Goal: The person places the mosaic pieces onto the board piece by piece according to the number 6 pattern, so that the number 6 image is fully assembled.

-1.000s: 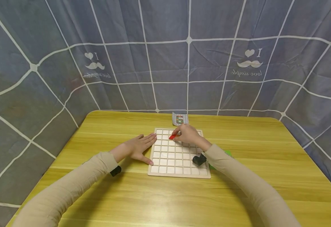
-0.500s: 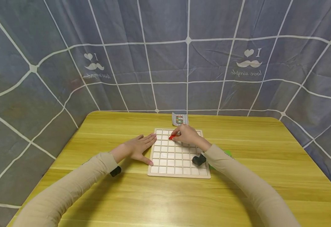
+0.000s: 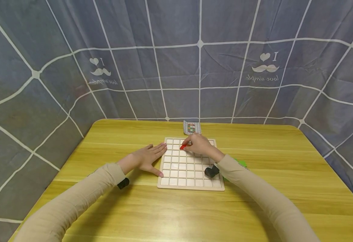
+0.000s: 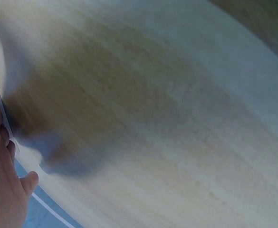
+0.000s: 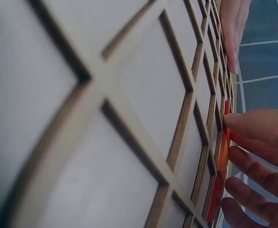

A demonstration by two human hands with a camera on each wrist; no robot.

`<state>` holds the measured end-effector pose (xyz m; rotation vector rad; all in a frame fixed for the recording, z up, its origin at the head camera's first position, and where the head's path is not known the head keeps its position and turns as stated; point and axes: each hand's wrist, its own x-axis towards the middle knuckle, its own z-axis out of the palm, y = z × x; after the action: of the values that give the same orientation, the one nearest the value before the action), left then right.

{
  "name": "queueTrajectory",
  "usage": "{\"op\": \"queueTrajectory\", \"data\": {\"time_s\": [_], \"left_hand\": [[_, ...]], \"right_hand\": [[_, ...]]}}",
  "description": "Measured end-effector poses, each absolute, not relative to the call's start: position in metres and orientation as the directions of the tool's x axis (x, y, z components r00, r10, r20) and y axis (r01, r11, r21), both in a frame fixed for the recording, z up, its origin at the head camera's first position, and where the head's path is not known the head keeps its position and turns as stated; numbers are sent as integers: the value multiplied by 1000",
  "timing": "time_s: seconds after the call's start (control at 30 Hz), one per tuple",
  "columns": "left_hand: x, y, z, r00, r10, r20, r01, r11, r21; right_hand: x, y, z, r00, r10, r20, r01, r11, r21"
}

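A pale wooden grid board (image 3: 191, 189) lies on the table. My left hand (image 3: 147, 158) rests spread along its left edge, fingertips and thumb on the frame. Over the far part of the board, my right hand (image 3: 199, 143) pinches a small red tile (image 3: 182, 147) at a cell in the second row from the back. The right wrist view shows the thumb against that red tile (image 5: 227, 107). Beside it sit an orange tile (image 5: 222, 154) and another red tile (image 5: 215, 197), under the curled fingers. In the head view my right hand hides those two.
Behind the board lies a printed card (image 3: 192, 127) with a coloured grid pattern. Something green (image 3: 242, 163) shows partly from beneath my right forearm. A black wrist camera (image 3: 211, 172) hangs over the board's right side. A grey checked curtain (image 3: 176, 67) surrounds the table.
The red tile at my right fingertips has shifted slightly left and now looks flatter against its cell. Both hands stay almost where they were.
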<state>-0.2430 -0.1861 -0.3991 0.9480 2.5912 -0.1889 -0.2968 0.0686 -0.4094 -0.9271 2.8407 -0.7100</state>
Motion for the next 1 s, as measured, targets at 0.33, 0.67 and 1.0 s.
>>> {"op": "queueTrajectory", "data": {"time_s": [0.33, 0.67, 1.0], "left_hand": [[-243, -184, -399, -702, 595, -392, 647, 762, -3], [-244, -182, -397, -699, 599, -391, 656, 755, -17], [-241, -186, -395, -693, 614, -378, 665, 747, -7]], "right_hand": [[-297, 73, -410, -813, -578, 73, -542, 705, -458], [-291, 84, -397, -847, -530, 43, -483, 734, -478], [-286, 110, -384, -860, -505, 80, -478, 739, -474]]}}
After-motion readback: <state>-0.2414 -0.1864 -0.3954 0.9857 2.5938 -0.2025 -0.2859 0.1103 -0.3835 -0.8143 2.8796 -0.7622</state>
